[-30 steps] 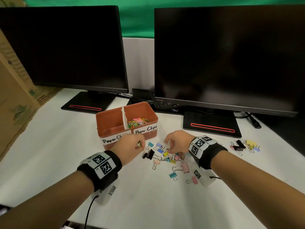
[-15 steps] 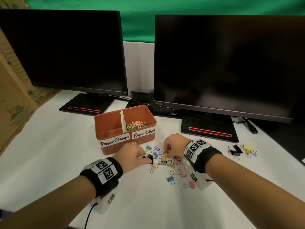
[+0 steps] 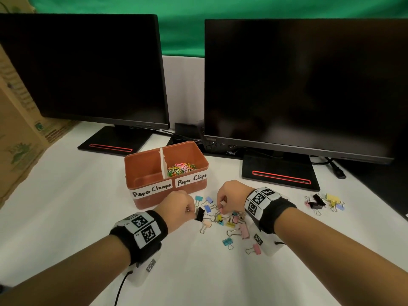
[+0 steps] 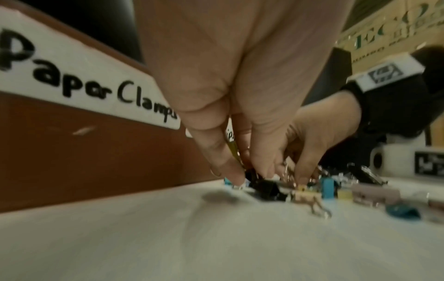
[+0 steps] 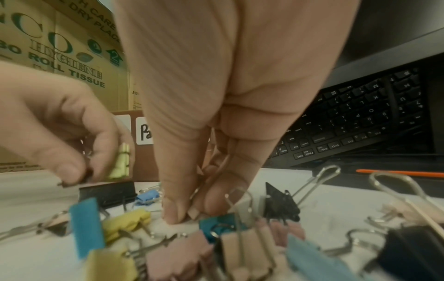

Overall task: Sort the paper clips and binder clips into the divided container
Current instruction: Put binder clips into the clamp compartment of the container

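Observation:
The brown divided container (image 3: 132, 171) stands mid-table; its right half, labelled "Paper Clips", holds coloured paper clips (image 3: 182, 168), and the left half, labelled "Paper Clamps" (image 4: 79, 83), looks bare. In front lies a pile of coloured binder clips (image 3: 237, 228). My left hand (image 3: 190, 212) pinches a black binder clip (image 3: 200, 214) at the pile's left edge, with a yellow clip (image 5: 121, 161) tucked under its curled fingers. Thumb and fingers of my right hand (image 3: 221, 205) pinch a small pale clip (image 3: 223, 203) at the pile's far side; the right wrist view hides it behind the fingertips (image 5: 175, 213).
A second small group of binder clips (image 3: 324, 202) lies at the right. Two dark monitors on stands (image 3: 280, 175) rise behind, with a keyboard (image 5: 360, 121) under the right one. A cardboard box (image 3: 19, 138) bounds the left side. White table (image 3: 209, 279) lies before the pile.
My left hand has moved right from the container's front to the black clip and pinched it. My right hand has stayed at the pile.

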A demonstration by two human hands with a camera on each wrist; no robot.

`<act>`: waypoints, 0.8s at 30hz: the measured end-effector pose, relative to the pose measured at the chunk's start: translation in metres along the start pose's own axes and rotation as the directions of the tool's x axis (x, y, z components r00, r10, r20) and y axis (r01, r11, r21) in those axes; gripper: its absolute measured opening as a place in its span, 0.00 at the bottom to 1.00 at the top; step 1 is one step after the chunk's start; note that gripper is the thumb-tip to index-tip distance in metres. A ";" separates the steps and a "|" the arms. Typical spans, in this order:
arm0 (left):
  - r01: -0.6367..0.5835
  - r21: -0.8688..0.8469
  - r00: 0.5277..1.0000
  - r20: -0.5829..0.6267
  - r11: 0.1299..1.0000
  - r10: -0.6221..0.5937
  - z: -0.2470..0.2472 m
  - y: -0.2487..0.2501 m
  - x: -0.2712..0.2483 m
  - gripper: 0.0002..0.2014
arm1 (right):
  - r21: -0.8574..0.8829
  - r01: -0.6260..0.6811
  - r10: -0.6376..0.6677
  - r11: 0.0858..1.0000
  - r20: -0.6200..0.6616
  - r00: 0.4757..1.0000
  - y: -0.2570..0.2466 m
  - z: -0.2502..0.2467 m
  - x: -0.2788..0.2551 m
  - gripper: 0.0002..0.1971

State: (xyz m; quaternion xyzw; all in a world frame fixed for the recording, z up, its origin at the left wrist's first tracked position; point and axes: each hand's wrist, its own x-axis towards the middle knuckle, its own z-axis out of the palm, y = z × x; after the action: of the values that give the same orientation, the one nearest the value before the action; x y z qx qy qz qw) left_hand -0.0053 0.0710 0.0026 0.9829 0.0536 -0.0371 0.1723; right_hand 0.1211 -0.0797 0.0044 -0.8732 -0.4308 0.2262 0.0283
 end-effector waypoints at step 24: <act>0.174 -0.563 0.930 -0.176 0.808 -0.323 -0.121 -0.062 -0.024 0.18 | 0.178 0.230 -0.143 0.957 -0.401 0.905 -0.119 -0.078 0.029 0.09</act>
State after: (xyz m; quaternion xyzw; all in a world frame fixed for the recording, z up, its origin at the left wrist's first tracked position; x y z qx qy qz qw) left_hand -0.0302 0.1678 0.0974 0.8750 0.2133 0.0881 0.4256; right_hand 0.0815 0.0286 0.0928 -0.8463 -0.4711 0.0936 0.2305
